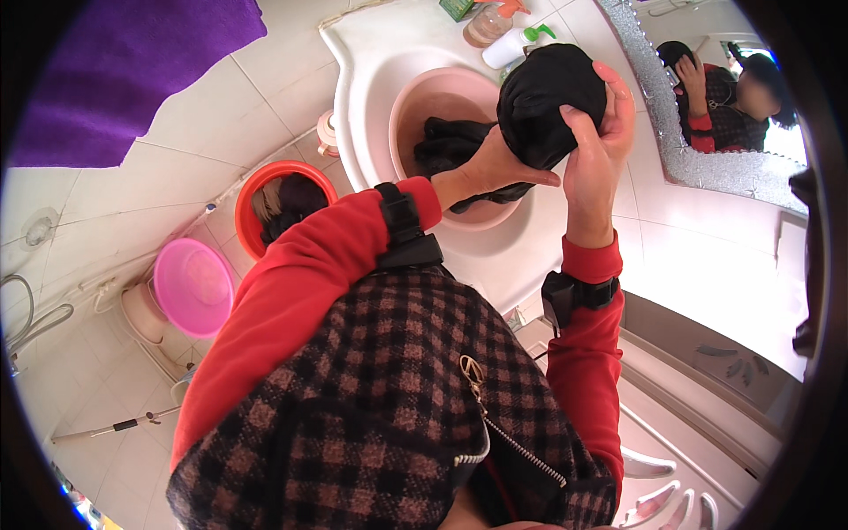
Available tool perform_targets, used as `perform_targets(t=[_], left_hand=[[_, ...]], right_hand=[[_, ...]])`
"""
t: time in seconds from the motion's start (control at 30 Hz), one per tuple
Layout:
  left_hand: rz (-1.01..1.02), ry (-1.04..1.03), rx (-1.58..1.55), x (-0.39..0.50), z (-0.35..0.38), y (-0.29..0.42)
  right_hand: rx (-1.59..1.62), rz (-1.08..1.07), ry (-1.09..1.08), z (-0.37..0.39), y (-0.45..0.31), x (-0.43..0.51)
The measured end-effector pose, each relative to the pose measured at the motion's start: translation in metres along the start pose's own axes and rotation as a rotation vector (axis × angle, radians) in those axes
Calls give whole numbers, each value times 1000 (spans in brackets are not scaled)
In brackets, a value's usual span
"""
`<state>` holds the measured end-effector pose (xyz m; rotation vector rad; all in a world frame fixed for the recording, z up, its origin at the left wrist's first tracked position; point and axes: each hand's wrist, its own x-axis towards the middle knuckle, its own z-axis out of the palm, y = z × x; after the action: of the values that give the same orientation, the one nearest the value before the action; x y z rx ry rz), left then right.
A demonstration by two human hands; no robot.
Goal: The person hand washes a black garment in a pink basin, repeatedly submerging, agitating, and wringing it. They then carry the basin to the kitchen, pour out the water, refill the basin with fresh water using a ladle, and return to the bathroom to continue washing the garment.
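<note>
A black cloth garment [550, 106], bunched into a rounded bulge, is held up between my two hands. My right hand [606, 132] grips its right side, with the thumb in front and the fingers around the edge. Against its lower left side is my left hand [493, 165], thumb pointing right; the cloth hides most of its fingers. Below, a pink basin [424, 86] sits in the white washbasin [368, 59]. More dark wet cloth [444, 146] lies in brownish water in the basin. Whether it joins the held piece, I cannot tell.
A white pump bottle [501, 52] and a clear spray bottle [487, 26] stand at the sink's back. A framed mirror [722, 99] is on the right. At left are a red bucket [246, 199] holding cloth, a magenta basin [195, 288] and a hanging purple towel [132, 73].
</note>
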<state>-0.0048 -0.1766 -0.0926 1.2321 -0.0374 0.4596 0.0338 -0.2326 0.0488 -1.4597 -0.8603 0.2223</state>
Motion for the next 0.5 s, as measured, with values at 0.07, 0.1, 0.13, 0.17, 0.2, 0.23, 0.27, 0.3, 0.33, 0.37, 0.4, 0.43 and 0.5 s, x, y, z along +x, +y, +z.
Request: perform_targets(t=[0.07, 0.1, 0.13, 0.17, 0.2, 0.23, 0.27, 0.3, 0.33, 0.37, 0.4, 0.43, 0.5], left_hand=[[23, 20, 35, -2, -4, 4], [-4, 17, 15, -2, -5, 5], [1, 13, 3, -1, -5, 5], [7, 23, -2, 0, -4, 6], [6, 4, -8, 1, -2, 6], [4, 0, -9, 1, 0, 6], [-26, -7, -2, 1, 1, 6], [-40, -19, -70, 0, 2, 6], [-80, -29, -129, -2, 3, 6], [-118, -40, -188, -3, 1, 6], [-137, 9, -229, -6, 0, 6], [-263, 8, -315, -8, -2, 6], [-464, 27, -484, -11, -6, 6]], right_hand=[[-118, -34, 1, -9, 5, 1], [-173, -59, -11, -13, 8, 1], [-174, -31, -19, -15, 12, 1], [-174, -4, -25, -17, 17, 1], [-168, 51, 6, -18, 21, 1], [-204, -1, -40, -17, 28, 1], [-235, -24, -50, -14, 35, 1], [-266, -46, -61, -14, 41, 0], [-309, -46, -137, -17, 46, 0], [-323, -21, -223, -22, 50, -1], [-204, 115, -267, -31, 54, 0], [-67, 223, -369, -43, 56, 4], [-195, 319, -293, -68, 66, 10]])
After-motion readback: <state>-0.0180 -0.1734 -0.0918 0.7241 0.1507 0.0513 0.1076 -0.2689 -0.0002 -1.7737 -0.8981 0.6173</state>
